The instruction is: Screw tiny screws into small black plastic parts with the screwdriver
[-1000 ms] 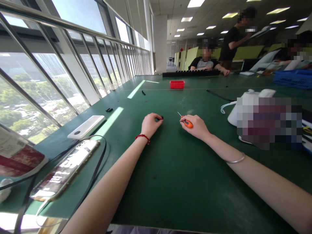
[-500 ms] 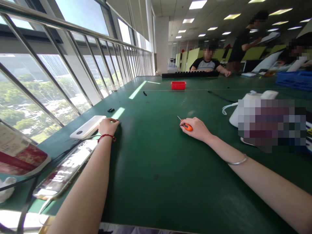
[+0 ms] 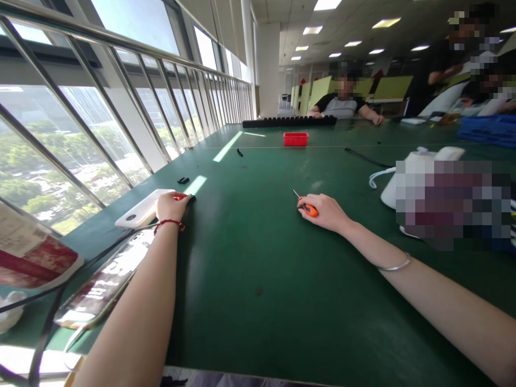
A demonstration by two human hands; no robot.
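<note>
My left hand (image 3: 172, 206) is closed beside the white power bank (image 3: 141, 210). A bit of red shows between its fingers, and a small dark piece (image 3: 192, 198) is at the fingertips; what exactly is held is too small to tell. My right hand (image 3: 324, 210) rests on the green table (image 3: 250, 242), wrapped round an orange and black screwdriver (image 3: 309, 210) whose thin shaft points away to the upper left. Small black parts (image 3: 183, 180) lie beyond my left hand, and another black part (image 3: 239, 152) lies farther off.
A phone (image 3: 107, 282) with cables and a red-white cup (image 3: 36, 247) are at the left by the railing. A red box (image 3: 295, 140) and long black strip (image 3: 289, 122) stand far back. White device (image 3: 411, 169) at right. A person sits opposite.
My left hand has shifted slightly left, and red now shows between its fingers. The black strip at the far edge has slid left. The standing person has moved right. My right hand stays put.
</note>
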